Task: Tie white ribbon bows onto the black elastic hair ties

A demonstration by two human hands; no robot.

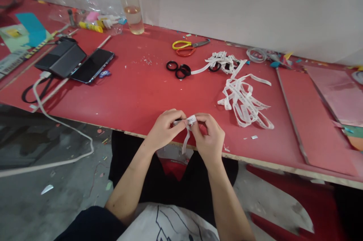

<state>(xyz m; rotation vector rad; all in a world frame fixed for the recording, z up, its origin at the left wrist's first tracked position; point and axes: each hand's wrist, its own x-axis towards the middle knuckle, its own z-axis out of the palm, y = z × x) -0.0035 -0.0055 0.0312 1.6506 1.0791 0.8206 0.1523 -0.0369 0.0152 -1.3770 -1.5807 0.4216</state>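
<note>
Pinching printed ribbon (191, 119) at near edge of tabletop (136, 86): my left grip (166, 125) and right grip (210, 133) clamped on it. Long axis spans grip to grip; 1 tail (185, 142) hangs down. Ribbon pile (237, 91) lies nearer right grip.

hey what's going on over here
A person's left hand and right hand pinch a printed white ribbon over the near edge of the red table, one tail hanging down. A loose pile of similar ribbon lies to the right, with black rings and scissors farther back.
</note>
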